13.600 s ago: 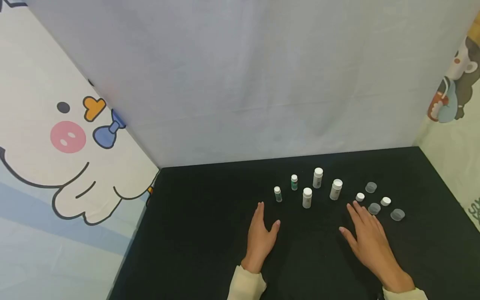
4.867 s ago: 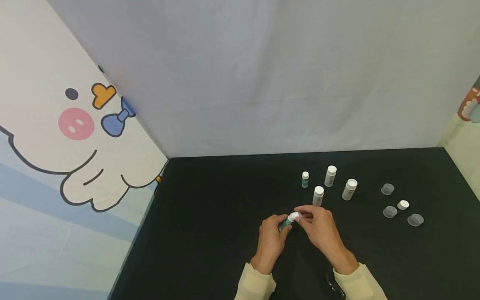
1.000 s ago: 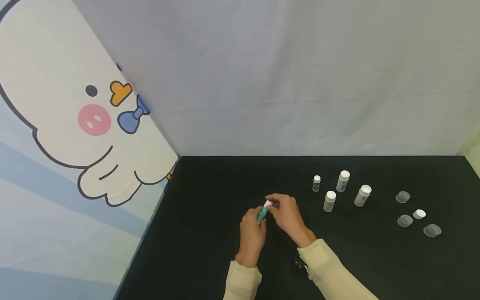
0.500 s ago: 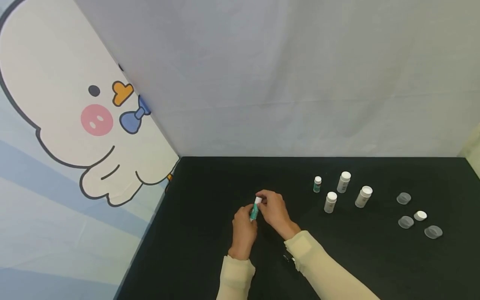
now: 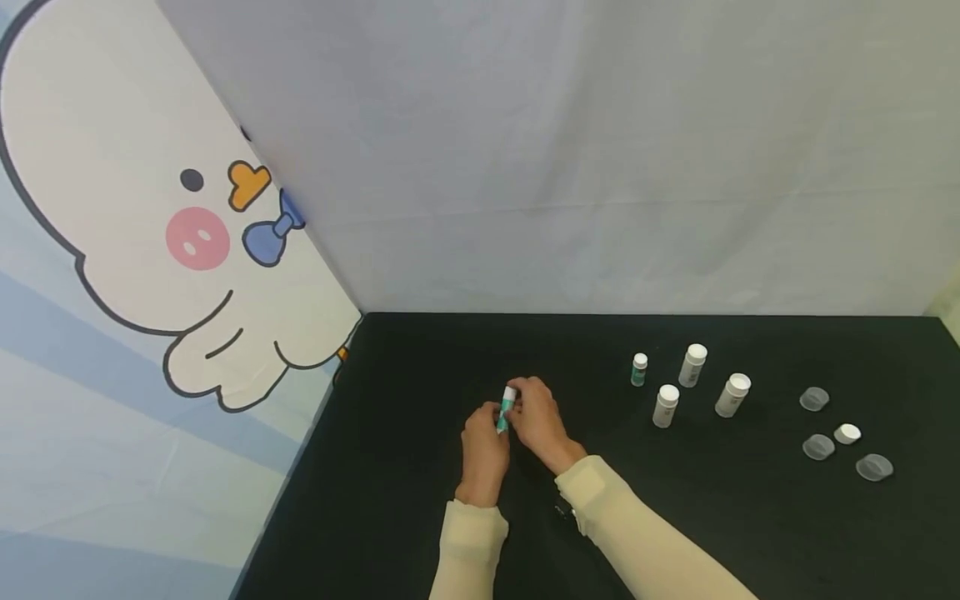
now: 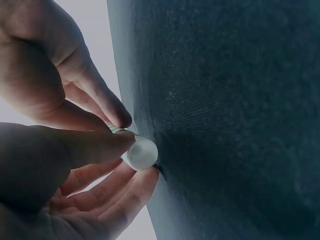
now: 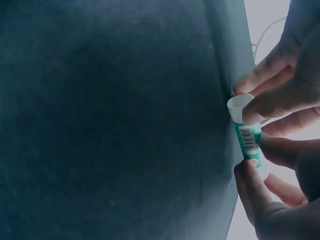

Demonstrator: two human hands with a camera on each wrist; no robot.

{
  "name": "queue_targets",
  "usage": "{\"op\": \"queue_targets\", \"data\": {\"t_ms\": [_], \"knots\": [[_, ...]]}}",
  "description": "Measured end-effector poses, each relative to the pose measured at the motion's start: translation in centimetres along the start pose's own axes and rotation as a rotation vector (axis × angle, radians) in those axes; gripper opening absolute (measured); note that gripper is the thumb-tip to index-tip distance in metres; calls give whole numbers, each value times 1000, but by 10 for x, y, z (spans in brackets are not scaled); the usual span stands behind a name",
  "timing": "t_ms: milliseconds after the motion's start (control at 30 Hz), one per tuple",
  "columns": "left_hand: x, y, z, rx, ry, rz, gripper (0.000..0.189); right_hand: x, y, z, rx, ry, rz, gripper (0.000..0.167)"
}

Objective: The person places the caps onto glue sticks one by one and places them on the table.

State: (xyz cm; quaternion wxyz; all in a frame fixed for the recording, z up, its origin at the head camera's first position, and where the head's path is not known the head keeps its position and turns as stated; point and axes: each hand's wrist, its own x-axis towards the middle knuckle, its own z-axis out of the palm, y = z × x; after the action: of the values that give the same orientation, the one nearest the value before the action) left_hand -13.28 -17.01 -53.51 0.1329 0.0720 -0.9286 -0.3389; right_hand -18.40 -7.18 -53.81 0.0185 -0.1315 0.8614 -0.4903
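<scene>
Both hands hold one small pill bottle with a green label, upright with a slight tilt. My left hand grips its lower part between thumb and fingers. At the top, my right hand pinches the white cap. In the right wrist view a barcode shows on the label, below the white cap. The left wrist view shows a round white end of the bottle among the fingers; most of its body is hidden there.
To the right stand a second green-labelled bottle and white-capped bottles, among them one in front. Further right, a loose white cap lies among clear cups, one nearest the front. A cloth wall rises behind the black table.
Earlier, the held bottle stood on the table and two loose caps lay by the cups; one has left that spot. Lately both hands have shifted left with the bottle, which is more upright.
</scene>
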Motion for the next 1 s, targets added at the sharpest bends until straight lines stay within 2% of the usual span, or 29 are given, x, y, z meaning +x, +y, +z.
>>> {"op": "queue_targets", "data": {"t_ms": [167,300,567,833,1000], "knots": [[1,1,1,39,-3,-9,15,0,1,2,-26,-24,-18,48],[2,1,2,51,-2,-14,12,-1,0,2,-14,-36,-21,49],[0,1,5,80,36,26,12,-4,2,2,-63,-47,-75,49],[-2,2,5,80,34,15,11,-6,4,0,-23,-47,-84,51],[-4,5,4,100,59,16,16,-11,6,-3,8,-29,-69,51]]}}
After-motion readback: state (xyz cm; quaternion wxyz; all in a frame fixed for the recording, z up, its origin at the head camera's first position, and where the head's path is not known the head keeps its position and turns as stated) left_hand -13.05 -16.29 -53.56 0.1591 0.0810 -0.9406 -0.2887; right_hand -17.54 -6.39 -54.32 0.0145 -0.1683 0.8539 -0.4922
